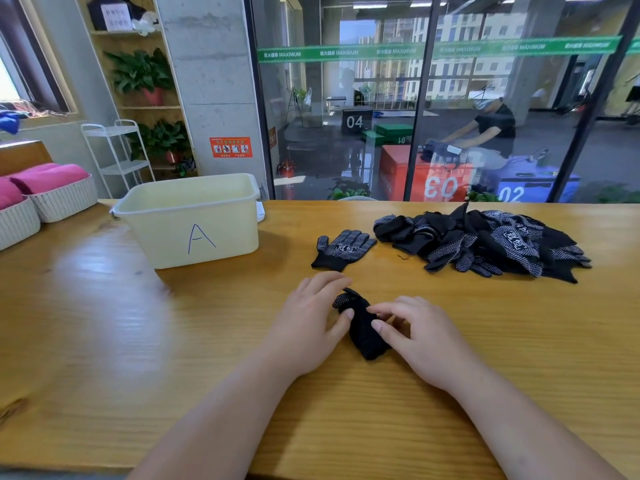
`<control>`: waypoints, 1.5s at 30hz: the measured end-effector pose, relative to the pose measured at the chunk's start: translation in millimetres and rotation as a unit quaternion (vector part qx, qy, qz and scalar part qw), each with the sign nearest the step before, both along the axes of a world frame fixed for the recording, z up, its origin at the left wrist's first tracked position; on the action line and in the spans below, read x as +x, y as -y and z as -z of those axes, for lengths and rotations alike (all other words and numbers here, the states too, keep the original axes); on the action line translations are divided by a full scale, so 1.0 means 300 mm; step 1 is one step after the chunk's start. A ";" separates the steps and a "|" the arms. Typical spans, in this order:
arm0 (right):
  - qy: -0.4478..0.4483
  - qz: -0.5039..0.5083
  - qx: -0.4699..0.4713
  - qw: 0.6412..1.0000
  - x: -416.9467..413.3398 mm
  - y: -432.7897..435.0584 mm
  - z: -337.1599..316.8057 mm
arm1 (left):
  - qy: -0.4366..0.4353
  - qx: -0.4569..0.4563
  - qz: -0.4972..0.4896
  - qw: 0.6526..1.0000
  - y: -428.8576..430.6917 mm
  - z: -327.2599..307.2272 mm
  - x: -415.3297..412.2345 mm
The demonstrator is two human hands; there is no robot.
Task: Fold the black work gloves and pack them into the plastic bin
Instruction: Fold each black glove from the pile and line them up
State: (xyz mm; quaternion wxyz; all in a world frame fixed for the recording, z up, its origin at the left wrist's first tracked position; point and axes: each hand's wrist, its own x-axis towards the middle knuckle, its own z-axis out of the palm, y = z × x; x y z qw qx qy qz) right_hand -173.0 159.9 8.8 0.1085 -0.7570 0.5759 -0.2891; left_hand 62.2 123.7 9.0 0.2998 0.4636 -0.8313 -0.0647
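Black knit is springy, and in our head view we judge that to be the main risk: the half-folded glove (364, 327) could uncurl as soon as either hand eases off, because nothing but our fingers keeps the bundle together. A loose lift could also let it open on the way to the plastic bin (166, 237), which stands well apart, up and to the left on the wooden table (104, 323). The rim is high, so a low carry might catch on it. Whether anything already lies inside the bin, we cannot tell.

The bundle lies between our hands, touching both. Our left hand (308, 323) cups its left side, fingers bent over the dotted far end and the thumb tip pressed onto the fabric. Our right hand (420, 336) comes in from the other side with curled fingers, index finger and thumb nipping the glove's middle.

Beyond the hands, a flat glove (341, 249) lies palm-up near the bin, and the unsorted pile of gloves (491, 244) sits to the right of it.
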 end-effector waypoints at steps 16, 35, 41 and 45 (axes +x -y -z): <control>-0.085 -0.063 0.054 0.993 0.256 0.061 -0.030 | 0.110 0.129 -0.073 0.983 0.026 -0.046 0.221; -0.148 -0.067 0.044 0.986 0.972 0.260 -0.018 | -0.008 0.064 -0.324 0.944 0.013 -0.024 0.845; -0.163 -0.080 0.039 0.983 1.153 0.309 -0.023 | -0.132 0.050 -0.397 0.907 0.025 0.011 0.903; -0.172 -0.086 0.041 0.980 1.246 0.334 -0.022 | -0.148 0.044 -0.395 0.906 0.036 0.020 0.923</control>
